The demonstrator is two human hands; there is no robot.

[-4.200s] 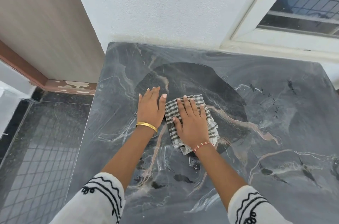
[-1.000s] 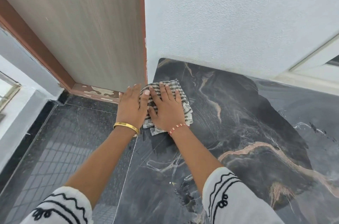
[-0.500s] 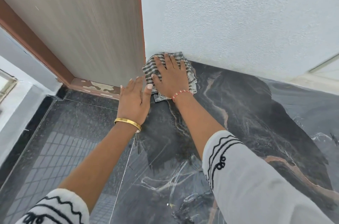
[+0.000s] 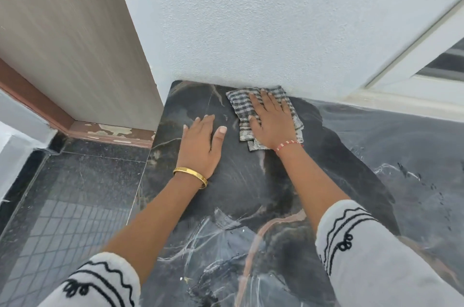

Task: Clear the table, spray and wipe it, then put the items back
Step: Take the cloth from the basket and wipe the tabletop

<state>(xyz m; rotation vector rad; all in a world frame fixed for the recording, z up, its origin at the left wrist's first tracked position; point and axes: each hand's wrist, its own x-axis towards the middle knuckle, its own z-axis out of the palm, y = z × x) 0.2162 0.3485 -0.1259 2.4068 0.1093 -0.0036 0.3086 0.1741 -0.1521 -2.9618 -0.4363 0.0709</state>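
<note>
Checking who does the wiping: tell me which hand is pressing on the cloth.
The right hand, with the beaded wrist thread, lies flat on the checked cloth. The left hand, with the gold bangle, rests on the bare table.

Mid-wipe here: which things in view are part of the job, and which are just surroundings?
In the job:
checked cloth
marble table
right hand pressing the cloth
left hand flat on the table

Just surroundings:
white wall
door
window frame
tiled floor

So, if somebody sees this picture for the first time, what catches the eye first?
Probably the checked cloth, pressed flat under the right hand at the far edge of the dark marble table, against the white wall. Next, the left hand resting flat on the stone beside it, with a gold bangle on its wrist.
</note>
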